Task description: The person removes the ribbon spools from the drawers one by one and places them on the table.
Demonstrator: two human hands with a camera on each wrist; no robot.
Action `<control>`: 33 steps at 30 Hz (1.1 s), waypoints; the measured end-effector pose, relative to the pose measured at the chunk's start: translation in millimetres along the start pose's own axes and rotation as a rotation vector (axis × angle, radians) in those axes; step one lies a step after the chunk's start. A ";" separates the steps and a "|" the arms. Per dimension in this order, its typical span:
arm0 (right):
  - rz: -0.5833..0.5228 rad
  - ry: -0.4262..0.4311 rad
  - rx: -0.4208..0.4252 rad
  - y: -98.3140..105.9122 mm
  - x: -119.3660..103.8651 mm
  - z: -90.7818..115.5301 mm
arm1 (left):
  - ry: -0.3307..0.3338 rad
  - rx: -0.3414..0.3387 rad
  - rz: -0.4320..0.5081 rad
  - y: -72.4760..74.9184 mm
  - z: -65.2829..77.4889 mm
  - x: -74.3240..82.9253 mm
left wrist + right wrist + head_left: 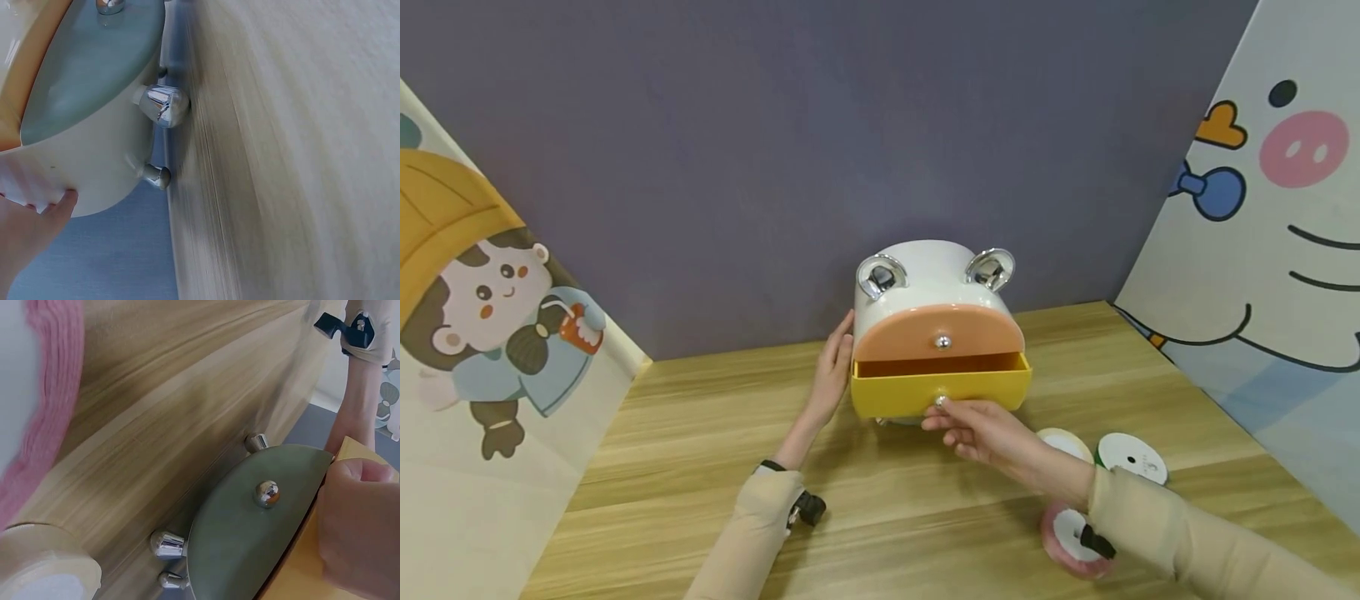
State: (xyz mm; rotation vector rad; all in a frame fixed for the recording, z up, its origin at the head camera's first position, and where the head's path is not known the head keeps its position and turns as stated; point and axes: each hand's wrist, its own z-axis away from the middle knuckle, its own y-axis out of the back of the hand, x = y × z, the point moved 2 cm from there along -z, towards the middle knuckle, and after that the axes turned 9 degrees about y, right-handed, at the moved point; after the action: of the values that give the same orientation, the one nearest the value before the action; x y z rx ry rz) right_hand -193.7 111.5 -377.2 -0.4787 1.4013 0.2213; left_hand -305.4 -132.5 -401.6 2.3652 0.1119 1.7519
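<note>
A small white drawer cabinet (925, 271) with two silver ears stands on the wooden table. Its yellow middle drawer (891, 395) is pulled partly out, below the closed orange drawer (902, 335). With thumb and fingers, my right hand (988, 435) pinches the silver knob (940, 401) of the yellow drawer. My left hand (831, 375) rests along the cabinet's left side, fingers extended. The right wrist view shows the grey-green bottom drawer (237, 531), closed, with its own round knob (267, 494). Silver feet (164, 106) hold the cabinet above the table.
Under and beside my right forearm lie a pink ribbon roll (1054, 546), a cream roll (1066, 440) and a white-faced spool with a green edge (1138, 457). A dark grey wall (737, 183) rises behind the cabinet, with cartoon-printed panels at both sides.
</note>
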 end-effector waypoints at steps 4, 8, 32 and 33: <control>0.010 0.002 0.001 2.2 -0.6 -4.5 | 0.007 0.006 -0.014 -0.3 0.9 -1.5; 0.015 -0.001 0.007 3.7 -0.2 -8.7 | 0.019 0.008 -0.021 -0.4 2.6 -2.9; 0.025 0.018 0.008 13.4 -1.7 -29.1 | 0.010 -0.023 0.035 -0.9 3.3 0.7; 0.025 0.018 0.006 13.7 -1.7 -29.4 | 0.010 -0.023 0.035 -1.0 3.3 0.5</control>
State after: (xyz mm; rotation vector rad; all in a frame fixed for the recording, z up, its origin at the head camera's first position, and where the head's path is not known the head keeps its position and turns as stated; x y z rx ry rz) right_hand -226.0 110.7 -380.9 -0.4595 1.4261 0.2340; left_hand -302.0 -131.8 -402.2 2.3561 0.0519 1.7715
